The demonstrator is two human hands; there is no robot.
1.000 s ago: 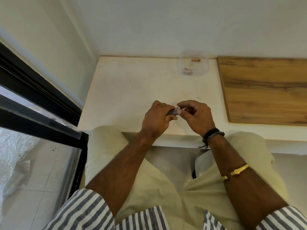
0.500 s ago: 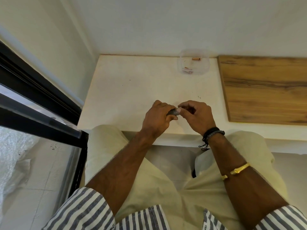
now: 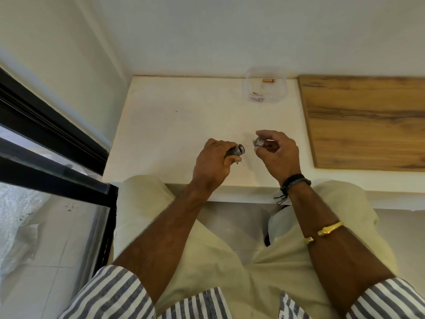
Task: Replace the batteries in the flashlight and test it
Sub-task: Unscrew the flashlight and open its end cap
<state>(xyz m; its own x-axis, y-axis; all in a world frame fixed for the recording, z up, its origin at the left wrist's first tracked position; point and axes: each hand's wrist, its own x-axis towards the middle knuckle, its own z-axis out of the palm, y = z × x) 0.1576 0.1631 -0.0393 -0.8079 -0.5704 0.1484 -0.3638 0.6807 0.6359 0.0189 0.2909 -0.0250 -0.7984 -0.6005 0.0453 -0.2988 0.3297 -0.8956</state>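
In the head view, the left hand (image 3: 212, 162) gripped the flashlight body (image 3: 235, 151). Its long axis ran sideways, with the open mouth facing the right hand (image 3: 279, 153). That hand, close by but not touching, pinched the cap (image 3: 259, 142) between thumb and fingertips. Beyond the right hand, well apart and against the wall, a clear container (image 3: 284, 93) on the worktop (image 3: 172, 125) held a copper-coloured battery (image 3: 269, 81). The right hand was the nearer to it, with nothing in between. A wooden board (image 3: 368, 120) lay on that hand's outer side.

From the cap (image 3: 259, 142), the flashlight body (image 3: 236, 151) lies at nine o'clock, the container (image 3: 284, 93) at twelve, the board (image 3: 368, 120) at three.
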